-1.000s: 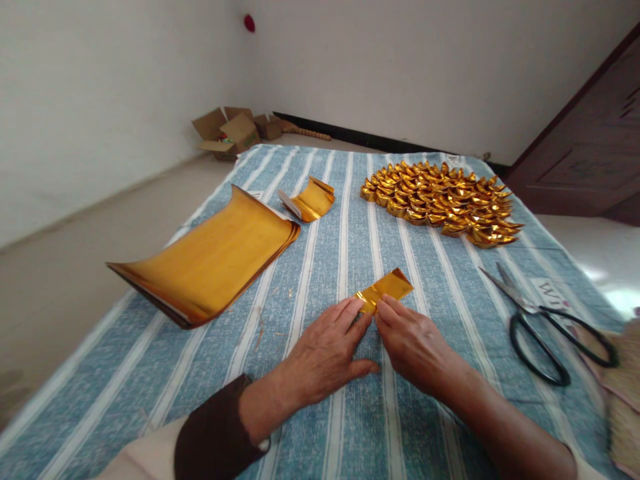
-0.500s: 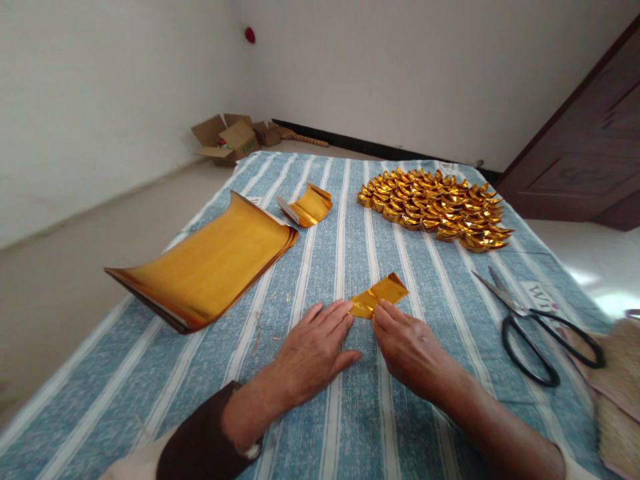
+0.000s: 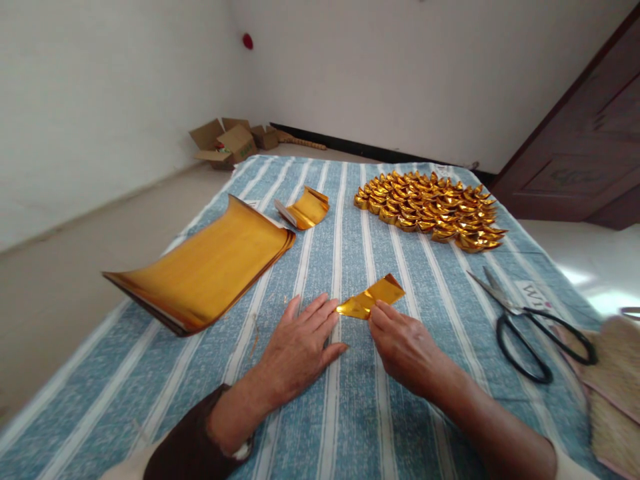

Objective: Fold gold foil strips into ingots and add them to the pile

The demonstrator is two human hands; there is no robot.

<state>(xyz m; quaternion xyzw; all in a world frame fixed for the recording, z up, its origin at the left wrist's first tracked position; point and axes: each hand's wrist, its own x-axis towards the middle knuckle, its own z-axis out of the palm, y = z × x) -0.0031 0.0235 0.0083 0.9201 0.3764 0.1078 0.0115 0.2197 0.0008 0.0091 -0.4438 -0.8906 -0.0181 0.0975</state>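
Observation:
A strip of shiny gold foil paper (image 3: 384,292) lies slantwise on the striped cloth, its left end folded to a point. My right hand (image 3: 404,339) pinches the strip's near edge between thumb and fingers. Flat on the cloth, my left hand (image 3: 303,340) has its fingers stretched out, with the fingertips at the pointed end of the strip. Beyond the hands, a large stack of gold paper sheets (image 3: 210,267) curls up at its edges on the left. A smaller stack of gold paper (image 3: 309,208) sits behind it. Many folded gold paper ingots (image 3: 430,207) stand in rows at the back right.
Black-handled scissors (image 3: 515,310) lie partly spread on the right of the striped tablecloth (image 3: 280,440). A beige fabric piece (image 3: 617,393) is at the right edge. Cardboard boxes (image 3: 230,143) stand on the floor behind, and a dark red door (image 3: 575,147) is at right.
My left hand has slid a little left along the foil strip, uncovering its pointed left end. My right hand still pinches the near edge. The whole view has shifted slightly.

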